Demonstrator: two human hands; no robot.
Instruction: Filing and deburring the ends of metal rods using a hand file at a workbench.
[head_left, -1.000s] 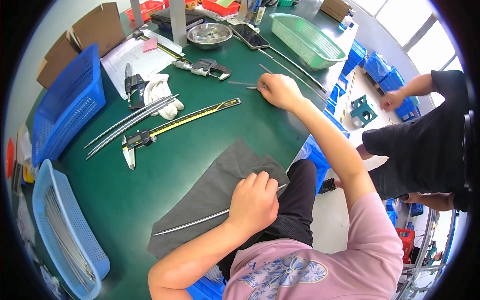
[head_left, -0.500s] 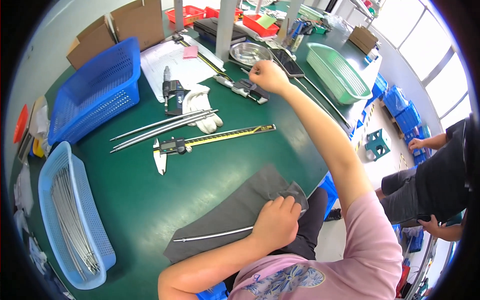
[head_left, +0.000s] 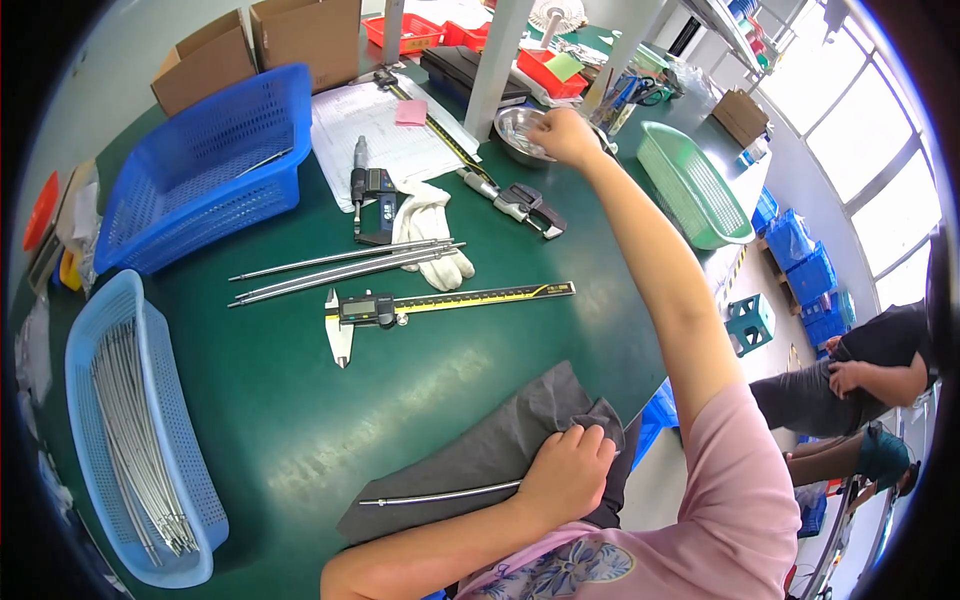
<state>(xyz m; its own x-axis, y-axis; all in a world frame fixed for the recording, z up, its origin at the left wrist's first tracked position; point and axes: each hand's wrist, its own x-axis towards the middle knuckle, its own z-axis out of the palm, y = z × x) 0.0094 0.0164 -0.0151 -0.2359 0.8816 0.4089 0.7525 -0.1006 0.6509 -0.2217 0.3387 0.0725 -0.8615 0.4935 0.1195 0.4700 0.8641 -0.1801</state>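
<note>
My left hand (head_left: 570, 473) is closed around one end of a thin metal rod (head_left: 440, 497), its other end pointing left. Beneath them a dark grey cloth (head_left: 470, 445) lies at the table's front edge, bunched by my fingers. My right hand (head_left: 567, 137) is stretched far forward, its fingers at a round metal bowl (head_left: 508, 128) that holds small pieces too fine to make out. Those fingertips are blurred, so whether they grip anything does not show. A digital caliper (head_left: 440, 306) lies in mid-table. Behind it several metal rods (head_left: 340, 274) rest partly on a white glove (head_left: 423, 215).
Left, a light blue basket (head_left: 200, 470) holds many rods; a blue basket (head_left: 215, 210) stands behind it. Two micrometers (head_left: 375, 185) flank the glove near paper sheets (head_left: 370, 130). A green basket (head_left: 690, 180) sits beyond my right arm. Other people stand at far right.
My right hand has gone from in front of the metal bowl to its rim and inside. My left hand keeps its hold on the rod. The whole view has shifted slightly.
</note>
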